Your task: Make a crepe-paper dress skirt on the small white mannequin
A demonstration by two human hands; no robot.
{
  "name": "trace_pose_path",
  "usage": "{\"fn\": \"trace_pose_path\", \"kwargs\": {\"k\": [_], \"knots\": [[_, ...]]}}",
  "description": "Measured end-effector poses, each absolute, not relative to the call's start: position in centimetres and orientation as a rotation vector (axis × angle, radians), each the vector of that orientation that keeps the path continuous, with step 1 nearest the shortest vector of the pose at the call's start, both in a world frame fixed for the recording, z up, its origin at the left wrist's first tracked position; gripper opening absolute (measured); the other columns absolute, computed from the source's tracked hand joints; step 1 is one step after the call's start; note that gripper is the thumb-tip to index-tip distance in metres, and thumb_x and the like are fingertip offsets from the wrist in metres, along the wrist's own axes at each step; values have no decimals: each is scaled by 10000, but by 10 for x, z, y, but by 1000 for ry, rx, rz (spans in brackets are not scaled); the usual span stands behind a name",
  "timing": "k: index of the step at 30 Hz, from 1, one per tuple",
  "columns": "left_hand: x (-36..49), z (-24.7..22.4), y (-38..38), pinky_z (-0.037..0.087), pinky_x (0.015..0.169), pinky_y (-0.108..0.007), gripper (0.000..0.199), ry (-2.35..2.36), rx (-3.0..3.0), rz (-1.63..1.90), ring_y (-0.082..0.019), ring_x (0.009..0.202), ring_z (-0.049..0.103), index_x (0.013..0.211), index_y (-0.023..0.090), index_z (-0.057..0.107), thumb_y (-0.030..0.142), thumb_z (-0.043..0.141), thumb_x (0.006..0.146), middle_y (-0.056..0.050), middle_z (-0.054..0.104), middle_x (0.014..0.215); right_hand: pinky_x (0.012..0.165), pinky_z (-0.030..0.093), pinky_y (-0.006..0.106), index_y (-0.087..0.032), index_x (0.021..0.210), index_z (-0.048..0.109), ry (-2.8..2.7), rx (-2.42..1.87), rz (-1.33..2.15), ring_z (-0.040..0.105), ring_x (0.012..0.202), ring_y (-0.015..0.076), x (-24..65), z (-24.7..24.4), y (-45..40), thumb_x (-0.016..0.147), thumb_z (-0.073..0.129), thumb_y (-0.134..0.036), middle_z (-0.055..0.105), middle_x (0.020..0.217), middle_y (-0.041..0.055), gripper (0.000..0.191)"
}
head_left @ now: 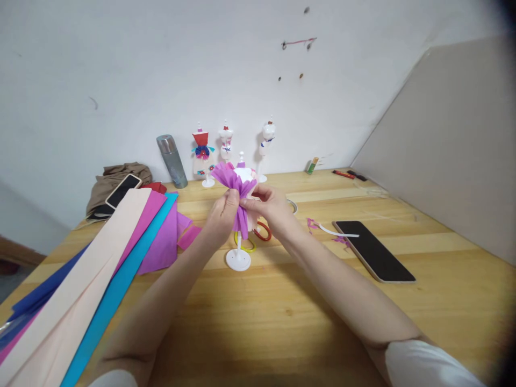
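A small white dress form (237, 260) stands upright on its round base in front of me. Gathered purple crepe paper (228, 176) fans out across its front, pinched in at the middle. My left hand (226, 214) grips the paper from the left, thumb on top. From the right, my right hand (269, 205) pinches the same paper with thumb and forefinger. Behind the stand lie scissors (264, 231) with an orange-red handle loop and a yellow loop, partly hidden. A roll of tape (293, 206) shows beyond my right wrist.
Long crepe paper strips (133, 215) in several colours cover the left side. Several dressed forms (202, 151) and a grey flask (172, 161) stand by the wall. A phone (379, 252) lies right, a white strip (338, 232) across it; another phone (123, 191) rests on brown cloth (105, 185).
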State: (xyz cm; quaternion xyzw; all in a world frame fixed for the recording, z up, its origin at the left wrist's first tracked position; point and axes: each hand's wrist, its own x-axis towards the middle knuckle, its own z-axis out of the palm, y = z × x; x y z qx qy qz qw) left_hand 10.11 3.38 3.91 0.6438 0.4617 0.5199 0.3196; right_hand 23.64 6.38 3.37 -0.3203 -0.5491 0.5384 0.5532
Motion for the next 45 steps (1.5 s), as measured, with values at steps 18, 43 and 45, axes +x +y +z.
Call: {"fn": "trace_pose_path", "kwargs": {"k": [18, 43, 45], "knots": [[74, 80, 14, 611, 781, -307, 139, 1420, 1861, 1886, -182, 766, 735, 850, 167, 744, 284, 700, 788, -36, 772, 815, 755, 522, 330, -212, 793, 727, -1185, -579, 1575, 670, 748, 183, 241, 42, 63, 518, 848, -262, 737, 781, 14, 304], [91, 80, 5, 638, 775, -302, 500, 1408, 1770, 1995, -193, 903, 737, 1267, 196, 605, 216, 692, 775, -65, 755, 1072, 750, 531, 326, -217, 803, 698, -1294, -588, 1577, 665, 745, 169, 232, 33, 54, 558, 857, -258, 743, 836, 10, 295], [91, 81, 4, 633, 816, -317, 505, 1424, 1765, 1940, -211, 956, 733, 1296, 224, 592, 252, 690, 801, -70, 751, 1110, 748, 529, 322, -215, 794, 697, -1286, -588, 1573, 658, 729, 161, 231, 34, 53, 553, 856, -252, 743, 824, 8, 292]]}}
